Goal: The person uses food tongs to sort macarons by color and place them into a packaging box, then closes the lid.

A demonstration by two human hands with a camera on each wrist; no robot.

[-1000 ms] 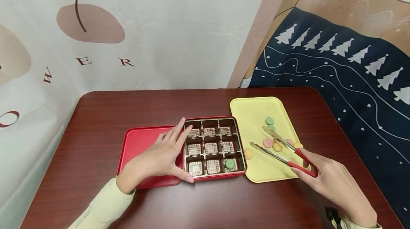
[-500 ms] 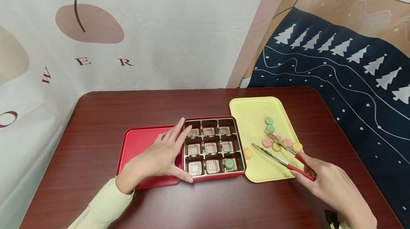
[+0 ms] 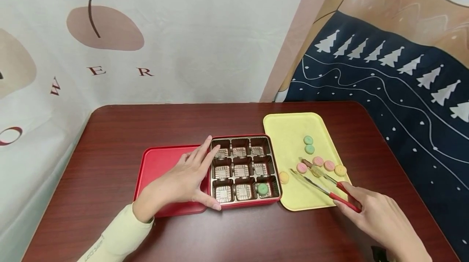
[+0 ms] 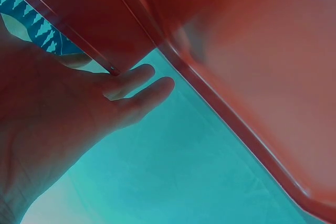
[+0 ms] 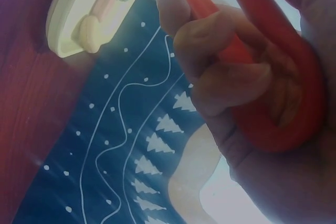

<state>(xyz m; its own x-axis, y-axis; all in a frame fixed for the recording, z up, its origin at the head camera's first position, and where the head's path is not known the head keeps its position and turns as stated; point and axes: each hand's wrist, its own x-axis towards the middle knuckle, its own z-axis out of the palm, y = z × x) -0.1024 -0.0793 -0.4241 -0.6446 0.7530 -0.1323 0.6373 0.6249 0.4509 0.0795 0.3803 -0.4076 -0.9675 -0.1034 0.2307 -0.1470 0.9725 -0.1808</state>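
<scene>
My left hand (image 3: 183, 180) lies spread along the left side of a red box (image 3: 253, 203), thumb at its front corner, fingertips over the rim. The box has a brown compartmented insert; one green macaron (image 3: 262, 189) sits in its front right compartment. My right hand (image 3: 384, 213) grips red-handled tongs (image 3: 344, 202), whose handle loop (image 5: 310, 98) shows in the right wrist view. Over the yellow tray (image 3: 286, 129), the parted tong tips reach around a yellow macaron (image 3: 316, 172), partly hidden by one arm. A pink macaron (image 3: 302, 167) lies close to the tips.
Two green macarons (image 3: 309, 144) lie farther back on the tray. Pink macarons (image 3: 318, 161) and a yellow one (image 3: 340, 170) lie at its right, another yellow macaron (image 3: 283, 177) at its left edge. A red lid (image 3: 161, 164) lies left of the box, partly under my left arm.
The tong tips have moved slightly forward and lower among the macarons and come closer together. One pink macaron has shifted a little left. My left hand has stayed put.
</scene>
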